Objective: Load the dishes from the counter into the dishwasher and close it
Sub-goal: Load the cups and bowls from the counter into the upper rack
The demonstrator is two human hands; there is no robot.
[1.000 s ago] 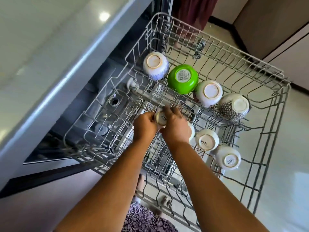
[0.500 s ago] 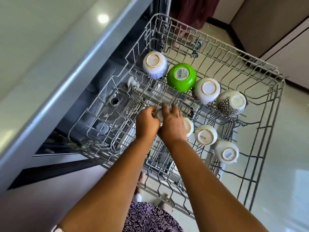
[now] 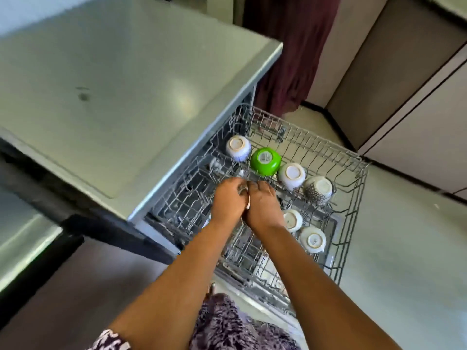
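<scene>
Dishwasher rack (image 3: 328, 145): left hand (image 3: 228, 200) and right hand (image 3: 262, 205) curl fingers (image 3: 260, 188) round a small white cup (image 3: 248, 202); best seated rim-down.

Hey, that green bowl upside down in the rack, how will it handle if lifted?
The green bowl looks glossy, so probably slippery. Its rounded sides mean it may roll if tipped. The bright colour hints at light plastic, not certain.

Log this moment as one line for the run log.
left hand + right hand: holding white cup at rack | rack: pulled out | green cup, five others: inverted
</scene>
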